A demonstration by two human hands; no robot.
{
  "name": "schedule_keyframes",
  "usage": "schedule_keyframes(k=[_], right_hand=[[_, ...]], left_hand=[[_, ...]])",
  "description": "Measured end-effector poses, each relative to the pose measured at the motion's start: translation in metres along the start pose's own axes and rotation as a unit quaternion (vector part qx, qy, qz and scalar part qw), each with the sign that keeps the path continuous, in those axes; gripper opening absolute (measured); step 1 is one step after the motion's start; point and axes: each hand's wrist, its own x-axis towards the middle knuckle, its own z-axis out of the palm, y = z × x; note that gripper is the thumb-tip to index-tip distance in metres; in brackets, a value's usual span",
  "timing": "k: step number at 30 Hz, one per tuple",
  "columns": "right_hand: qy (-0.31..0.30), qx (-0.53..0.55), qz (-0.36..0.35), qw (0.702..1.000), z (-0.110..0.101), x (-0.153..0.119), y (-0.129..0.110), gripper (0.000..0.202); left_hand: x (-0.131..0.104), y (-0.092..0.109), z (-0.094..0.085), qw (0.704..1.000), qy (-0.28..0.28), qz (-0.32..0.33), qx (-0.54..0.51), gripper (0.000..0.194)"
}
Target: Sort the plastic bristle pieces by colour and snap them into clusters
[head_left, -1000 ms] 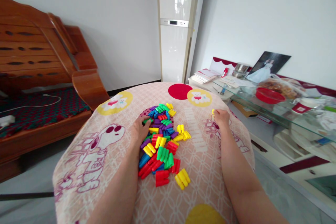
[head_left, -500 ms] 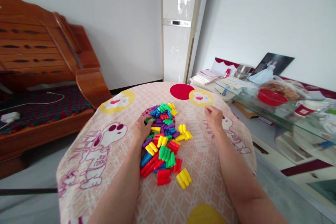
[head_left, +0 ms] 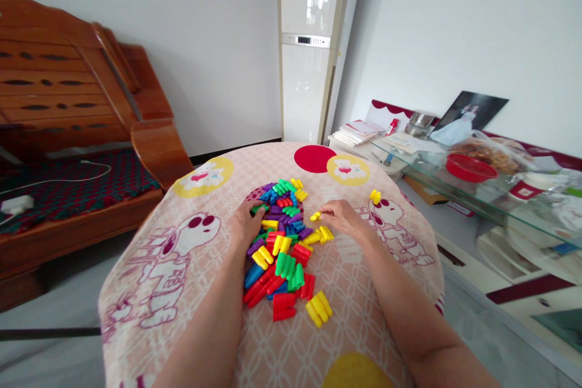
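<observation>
A heap of bullet-shaped plastic toy blocks in red, green, yellow, blue and purple spreads over the middle of the cloth. My left hand rests at the heap's left edge, its thumb and fingers apart around a green block; its fingertips are partly hidden. To the right of the heap, my right hand has its fingertips closed on a small yellow block. Just below it lie other yellow blocks. Apart from the heap, a yellow block sits on the cloth at the right.
The round table wears a patterned pink tablecloth. A wooden bench stands left, and a white upright cabinet-like appliance stands behind. At right, a glass-topped stand carries papers, a red bowl, bags and a photo.
My right hand has moved left from the table's right side to the yellow blocks and closed on one. A yellow block now shows at the right, where the hand was. My left hand stays put.
</observation>
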Motion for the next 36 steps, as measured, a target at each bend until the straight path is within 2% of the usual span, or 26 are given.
schedule_keyframes(k=[4, 7, 9, 12, 15, 17, 20, 29, 33, 36], right_hand=[[0.052, 0.001, 0.048, 0.997, 0.001, 0.003, 0.007, 0.024], [0.169, 0.019, 0.113, 0.979, -0.01, 0.001, 0.02, 0.027], [0.285, 0.02, 0.156, 0.945, -0.023, -0.004, 0.036, 0.03], [0.441, -0.004, 0.218, 0.87, -0.045, -0.018, 0.064, 0.036], [0.516, -0.051, 0.286, 0.806, -0.06, -0.035, 0.088, 0.039], [0.522, -0.087, 0.327, 0.783, -0.063, -0.043, 0.098, 0.039], [0.494, -0.124, 0.377, 0.774, -0.062, -0.048, 0.107, 0.039], [0.417, -0.131, 0.388, 0.811, -0.051, -0.048, 0.125, 0.04], [0.381, -0.148, 0.403, 0.819, -0.054, -0.048, 0.12, 0.039], [0.402, -0.166, 0.409, 0.803, -0.056, -0.043, 0.103, 0.039]], left_hand=[[0.0, 0.0, 0.0, 1.0, -0.007, -0.002, 0.003, 0.028], [0.0, -0.001, 0.0, 1.0, -0.006, 0.0, -0.001, 0.028], [0.001, -0.002, 0.001, 1.0, -0.005, 0.003, -0.001, 0.029], [0.001, -0.004, 0.002, 1.0, -0.007, 0.005, 0.007, 0.029], [0.001, -0.005, 0.002, 1.0, -0.007, 0.004, 0.012, 0.029], [0.002, -0.005, 0.003, 1.0, -0.007, 0.006, 0.013, 0.028], [0.002, -0.005, 0.003, 1.0, -0.006, 0.011, 0.012, 0.028], [0.0, -0.002, 0.001, 1.0, -0.007, 0.0, 0.017, 0.029], [0.001, -0.005, 0.002, 1.0, -0.003, 0.004, 0.017, 0.03], [0.001, -0.007, 0.003, 1.0, 0.002, 0.014, 0.014, 0.029]])
